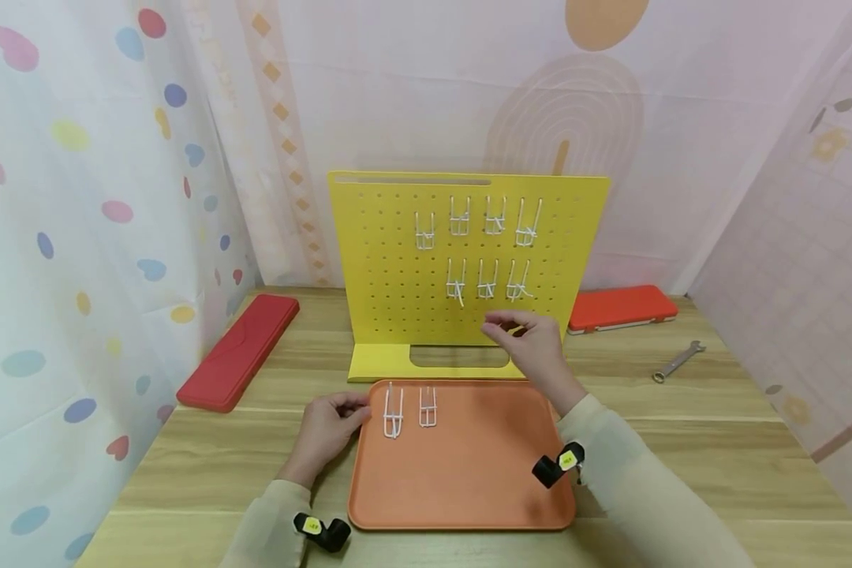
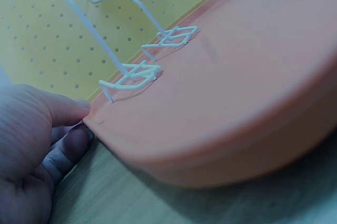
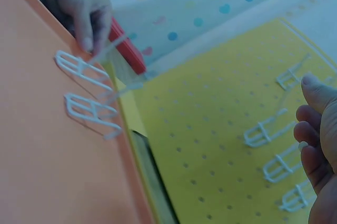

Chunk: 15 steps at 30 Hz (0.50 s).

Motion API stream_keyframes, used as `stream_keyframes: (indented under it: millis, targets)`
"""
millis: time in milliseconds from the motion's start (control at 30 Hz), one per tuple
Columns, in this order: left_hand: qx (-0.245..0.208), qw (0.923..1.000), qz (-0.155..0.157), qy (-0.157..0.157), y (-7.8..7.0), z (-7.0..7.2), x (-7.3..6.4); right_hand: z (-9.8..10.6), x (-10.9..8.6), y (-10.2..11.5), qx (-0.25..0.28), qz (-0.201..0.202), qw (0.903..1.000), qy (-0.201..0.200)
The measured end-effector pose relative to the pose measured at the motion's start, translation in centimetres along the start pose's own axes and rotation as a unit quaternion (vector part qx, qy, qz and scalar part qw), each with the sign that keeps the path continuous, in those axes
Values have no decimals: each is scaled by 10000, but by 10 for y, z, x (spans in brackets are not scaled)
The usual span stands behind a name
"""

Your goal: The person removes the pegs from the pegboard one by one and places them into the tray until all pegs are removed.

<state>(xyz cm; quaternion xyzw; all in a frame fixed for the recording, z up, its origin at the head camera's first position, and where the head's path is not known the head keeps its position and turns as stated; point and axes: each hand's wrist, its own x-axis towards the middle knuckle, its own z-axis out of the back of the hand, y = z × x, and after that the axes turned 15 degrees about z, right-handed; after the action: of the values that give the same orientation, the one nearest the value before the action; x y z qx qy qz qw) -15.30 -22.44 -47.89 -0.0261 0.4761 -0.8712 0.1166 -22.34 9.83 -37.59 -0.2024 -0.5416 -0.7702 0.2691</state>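
White wire hooks [image 2: 108, 50] on an orange tray [image 1: 461, 473] and a yellow pegboard [image 1: 390, 292].
The left hand [image 1: 330, 430] pinches the tray's far-left corner beside two hooks; the right hand [image 1: 532, 343], empty, fingers loosely bent, hovers before the board below seven hooks.

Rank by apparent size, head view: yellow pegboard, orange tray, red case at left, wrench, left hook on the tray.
1. Yellow pegboard
2. Orange tray
3. Red case
Unranked, smallest: wrench and left hook. They look close, and the hook sits nearer the camera.
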Motion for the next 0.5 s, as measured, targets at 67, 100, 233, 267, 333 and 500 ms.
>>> stream_keyframes:
  millis: [67, 100, 233, 267, 333, 500]
  targets:
    - [7, 10000, -10, -7, 0, 0, 0, 8, 3, -2, -101, 86, 9998, -149]
    - [8, 10000, -9, -3, 0, 0, 0, 12, 4, -3, -153, 138, 9995, -225]
    - [34, 10000, 6, 3, -1, 0, 0, 29, 7, -2, -365, 151, 9976, -564]
    - [33, 10000, 14, 6, -1, 0, 0, 33, 7, -2, -385, 127, 9971, -641]
    - [33, 10000, 28, 5, 0, 0, -1, 39, 8, 4, -374, -30, 9964, -759]
    - [2, 10000, 58, 3, 0, 0, -1, 48, 8, 24, -417, -109, 9949, -909]
